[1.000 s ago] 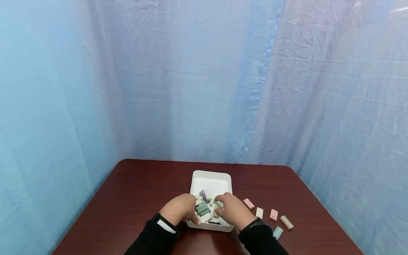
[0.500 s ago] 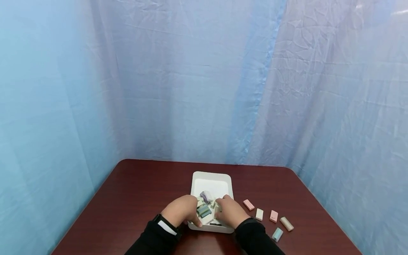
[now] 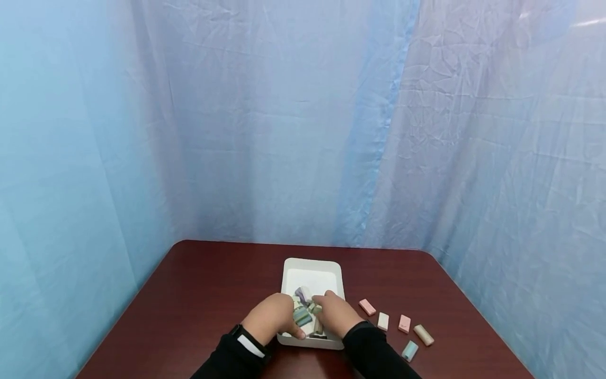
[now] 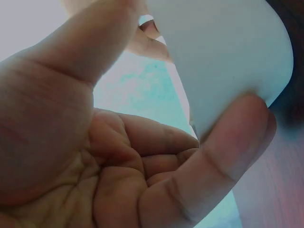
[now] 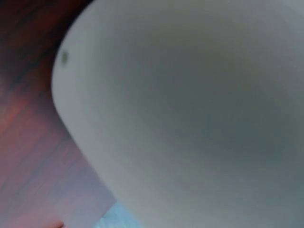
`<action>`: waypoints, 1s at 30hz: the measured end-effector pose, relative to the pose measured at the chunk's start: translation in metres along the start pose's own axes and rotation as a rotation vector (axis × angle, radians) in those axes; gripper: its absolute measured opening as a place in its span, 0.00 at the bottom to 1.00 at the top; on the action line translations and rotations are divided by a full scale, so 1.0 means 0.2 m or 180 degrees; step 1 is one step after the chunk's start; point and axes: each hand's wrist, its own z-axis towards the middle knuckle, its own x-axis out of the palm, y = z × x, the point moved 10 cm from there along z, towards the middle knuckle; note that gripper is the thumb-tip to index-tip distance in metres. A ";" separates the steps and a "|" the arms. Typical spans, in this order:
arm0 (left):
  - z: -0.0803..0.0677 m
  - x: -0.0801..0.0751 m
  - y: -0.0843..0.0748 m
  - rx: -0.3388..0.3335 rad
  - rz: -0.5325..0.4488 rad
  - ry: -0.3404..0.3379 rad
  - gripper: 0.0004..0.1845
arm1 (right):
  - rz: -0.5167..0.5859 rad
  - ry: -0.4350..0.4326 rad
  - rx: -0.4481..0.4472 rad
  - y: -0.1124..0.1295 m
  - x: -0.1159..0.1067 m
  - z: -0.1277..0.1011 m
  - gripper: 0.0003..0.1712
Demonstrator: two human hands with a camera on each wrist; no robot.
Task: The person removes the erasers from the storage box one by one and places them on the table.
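Note:
A white tray (image 3: 310,267) holds several small pastel blocks in its near half. Among them are a blue-green one (image 3: 302,316), a purple-and-white one (image 3: 302,293) and a beige one (image 3: 319,327). My left hand (image 3: 271,317) grips the tray's left side, thumb over the rim; in the left wrist view its fingers (image 4: 237,128) curl against the outer wall. Over the right part of the tray, my right hand (image 3: 335,314) reaches down among the blocks. Its fingertips are mostly hidden, and I cannot tell whether they hold a block. A blurred pale surface fills the right wrist view.
Right of the tray, loose on the dark red table (image 3: 227,273), lie two pink blocks (image 3: 367,307), a white one (image 3: 383,321), a beige cylinder (image 3: 423,335) and a light-blue block (image 3: 409,351). Blue curtains (image 3: 284,131) hang around the table.
My right hand has shifted left within the tray, and the blocks near its fingertips have moved a little. My left hand stays at the tray's left side.

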 end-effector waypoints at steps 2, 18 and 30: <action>0.00 -0.01 -0.01 -0.0006 0.0074 -0.0064 0.27 | -0.0029 -0.0043 0.0017 0.00 -0.01 0.00 0.22; 0.00 -0.01 0.00 -0.0101 0.0012 -0.0074 0.27 | 0.0123 -0.0190 0.0044 -0.01 -0.01 0.00 0.10; 0.02 0.01 0.00 -0.0047 -0.0009 0.0043 0.29 | -0.0024 -0.0254 0.0007 -0.02 -0.01 0.00 0.09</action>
